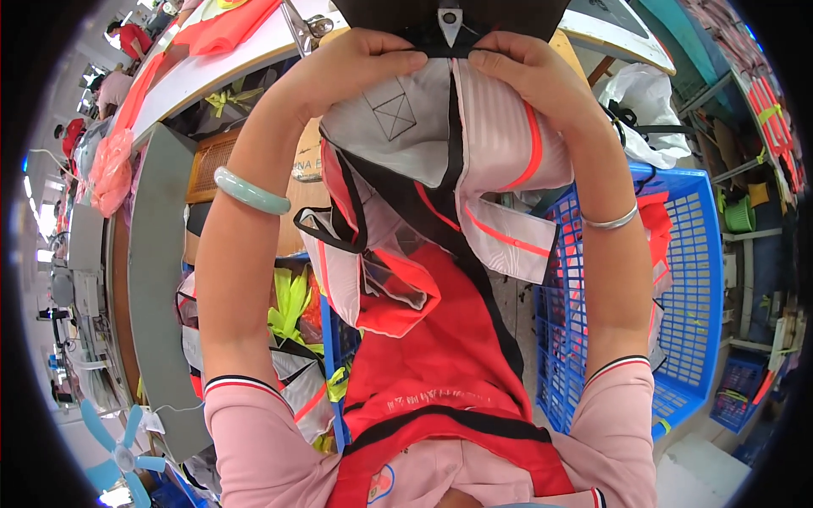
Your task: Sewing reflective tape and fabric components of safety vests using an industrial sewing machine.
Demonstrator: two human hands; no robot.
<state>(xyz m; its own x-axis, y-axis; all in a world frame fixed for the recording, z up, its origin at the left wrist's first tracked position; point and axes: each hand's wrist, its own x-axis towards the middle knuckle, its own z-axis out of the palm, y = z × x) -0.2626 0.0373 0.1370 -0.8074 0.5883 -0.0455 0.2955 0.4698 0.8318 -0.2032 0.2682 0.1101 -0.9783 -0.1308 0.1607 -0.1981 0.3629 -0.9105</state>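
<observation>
My left hand (366, 68) and my right hand (529, 72) are raised at the top of the view, side by side with a small gap between the thumbs. Both pinch the black upper edge of a sewn piece of pale grey fabric (402, 127) with black binding and orange-red stripes. It hangs down toward my lap over a red apron (423, 372). On its left panel is a stitched square with a cross. Just beyond my thumbs, a pointed metal piece (450, 27) sits on a dark machine part (373, 13). The fabric's edge there is partly hidden by my fingers.
A blue plastic basket (711, 254) with red and pale fabric stands at my right. More striped pieces and yellow-green strips (292, 309) lie at my left, beside a grey panel (165, 296). Orange fabric (224, 32) lies on the white table. Other people work at the far left.
</observation>
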